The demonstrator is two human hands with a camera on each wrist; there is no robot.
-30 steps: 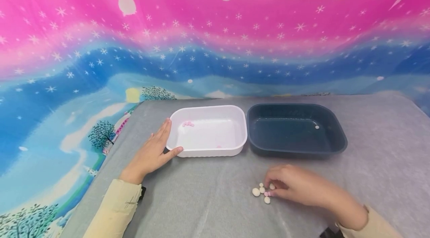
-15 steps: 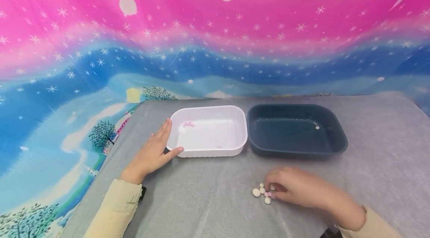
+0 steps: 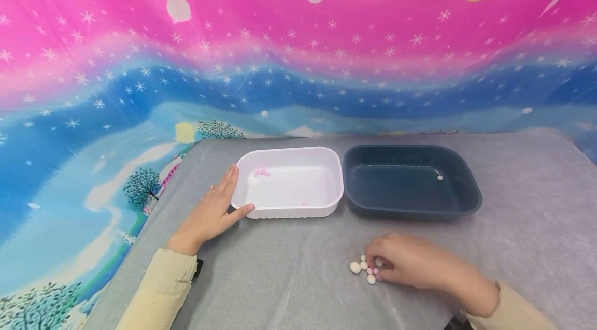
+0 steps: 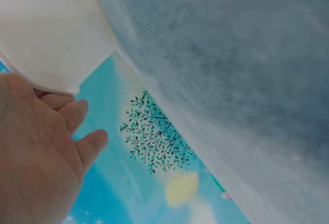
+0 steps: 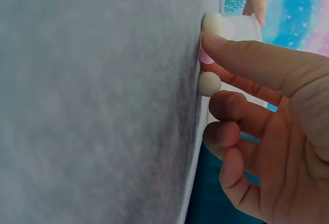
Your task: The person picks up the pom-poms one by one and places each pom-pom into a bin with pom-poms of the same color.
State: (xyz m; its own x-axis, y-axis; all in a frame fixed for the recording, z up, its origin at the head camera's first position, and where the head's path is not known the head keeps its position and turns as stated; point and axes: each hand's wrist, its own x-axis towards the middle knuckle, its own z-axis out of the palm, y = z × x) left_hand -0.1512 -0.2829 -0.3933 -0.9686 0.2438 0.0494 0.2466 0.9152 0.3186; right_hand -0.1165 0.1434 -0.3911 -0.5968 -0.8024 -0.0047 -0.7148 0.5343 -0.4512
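In the head view my left hand (image 3: 210,213) lies with straight fingers along the left end of a white basin (image 3: 284,212), thumb at its front rim. My right hand (image 3: 420,262) is low over the grey cloth, thumb and index finger around a small pink ball (image 3: 375,271); the right wrist view shows the pink ball (image 5: 206,56) partly hidden behind the thumb. A second pink ball (image 3: 370,271) lies beside it. Around them sit several cream balls, such as a larger one (image 3: 355,267) and one in front (image 3: 371,279). Another cream ball (image 5: 209,84) lies under the curled fingers.
A dark blue basin (image 3: 412,212) stands right beside the white one, with one small white ball (image 3: 440,177) inside. Several pink balls (image 3: 262,172) lie in the white basin. Behind the cloth-covered table (image 3: 289,268) hangs a printed backdrop (image 3: 298,60).
My right hand has shifted slightly left and down at the balls, which have barely moved. The left hand has kept its place on the white basin.
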